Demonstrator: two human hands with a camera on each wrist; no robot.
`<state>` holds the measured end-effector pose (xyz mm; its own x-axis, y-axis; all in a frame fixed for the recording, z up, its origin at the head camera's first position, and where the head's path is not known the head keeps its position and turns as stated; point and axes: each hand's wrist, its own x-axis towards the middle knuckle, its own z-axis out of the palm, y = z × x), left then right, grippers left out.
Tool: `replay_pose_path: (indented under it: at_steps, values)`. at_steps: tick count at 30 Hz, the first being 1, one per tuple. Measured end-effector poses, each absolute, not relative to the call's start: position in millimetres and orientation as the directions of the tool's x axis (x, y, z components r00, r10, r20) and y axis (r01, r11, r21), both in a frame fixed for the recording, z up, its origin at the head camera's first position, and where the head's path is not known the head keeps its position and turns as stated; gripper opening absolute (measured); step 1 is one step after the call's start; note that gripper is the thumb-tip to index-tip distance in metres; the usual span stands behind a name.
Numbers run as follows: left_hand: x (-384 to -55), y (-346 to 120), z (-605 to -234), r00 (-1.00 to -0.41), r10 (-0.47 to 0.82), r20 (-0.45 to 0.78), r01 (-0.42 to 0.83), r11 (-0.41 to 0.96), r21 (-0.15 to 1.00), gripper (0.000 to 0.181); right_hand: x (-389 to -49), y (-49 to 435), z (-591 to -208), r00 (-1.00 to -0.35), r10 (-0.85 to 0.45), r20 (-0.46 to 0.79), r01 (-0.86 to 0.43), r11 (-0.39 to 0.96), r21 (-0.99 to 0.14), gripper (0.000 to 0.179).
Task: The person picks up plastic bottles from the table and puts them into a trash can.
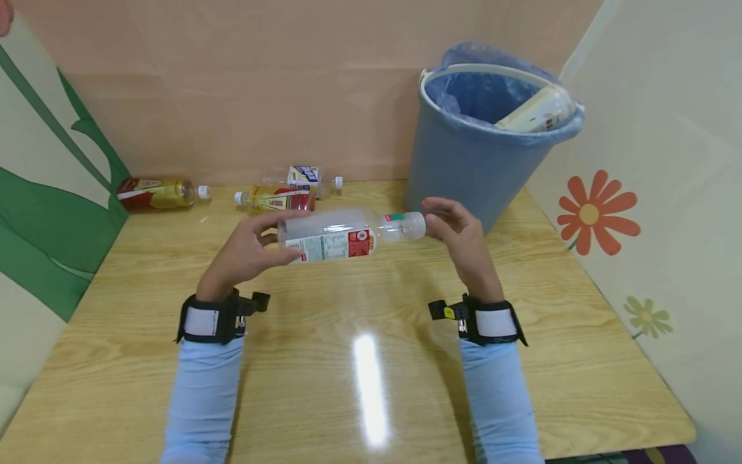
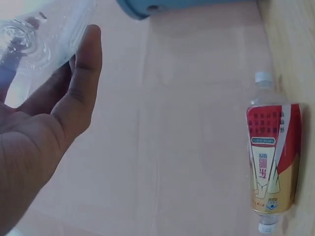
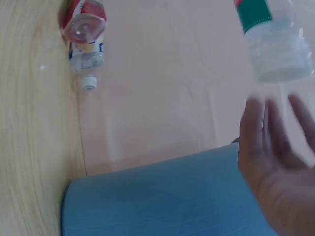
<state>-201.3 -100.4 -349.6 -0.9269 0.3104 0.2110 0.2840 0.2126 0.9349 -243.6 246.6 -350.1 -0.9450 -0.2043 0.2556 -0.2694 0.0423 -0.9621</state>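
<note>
A clear plastic bottle (image 1: 333, 235) with a white, green and red label is held sideways above the table, its whitish cap (image 1: 414, 225) pointing right. My left hand (image 1: 249, 248) grips it around the base end, thumb on the near side and fingers on the far side. Just beyond the cap is my right hand (image 1: 460, 241), its fingers loosely bent. In the right wrist view a small gap shows between those fingertips and the bottle's cap end.
At the back right stands a blue bin (image 1: 464, 161) with a bag liner and a bottle (image 1: 539, 109) sticking out. Along the back wall lie a red-and-yellow bottle (image 1: 156, 194), another such bottle (image 1: 281, 200) and a clear bottle (image 1: 304, 175) on the wooden table (image 1: 324, 374).
</note>
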Motion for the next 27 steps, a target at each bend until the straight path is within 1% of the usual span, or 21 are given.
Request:
replay_pose_path:
  at_steps: [5, 10, 17, 22, 25, 27]
  values:
    - [-198, -102, -347, -0.896, 0.359, 0.260, 0.323, 0.129, 0.937, 0.053, -237, 248, -344, -0.907, -0.342, 0.247, -0.273, 0.031, -0.961, 0.035]
    - [-199, -103, -348, -0.883, 0.380, 0.277, 0.337, 0.101, 0.936, 0.052, -235, 246, -342, -0.889, -0.403, 0.218, -0.254, 0.037, -0.967, 0.037]
    - [-198, -105, -348, -0.876, 0.397, 0.274, 0.345, 0.121, 0.931, 0.054, -233, 244, -341, -0.887, -0.408, 0.215, -0.249, 0.032, -0.968, 0.035]
    - [-196, -104, -346, -0.877, 0.396, 0.273, 0.343, 0.117, 0.932, 0.054, -233, 242, -341, -0.889, -0.392, 0.236, -0.267, 0.026, -0.963, 0.033]
    - [-195, -101, -343, -0.883, 0.365, 0.293, 0.359, 0.125, 0.925, 0.054, -234, 244, -341, -0.890, -0.370, 0.267, -0.279, -0.021, -0.960, 0.030]
    - [-195, -96, -341, -0.890, 0.321, 0.323, 0.376, 0.117, 0.919, 0.054, -235, 246, -339, -0.894, -0.340, 0.292, -0.292, -0.051, -0.955, 0.028]
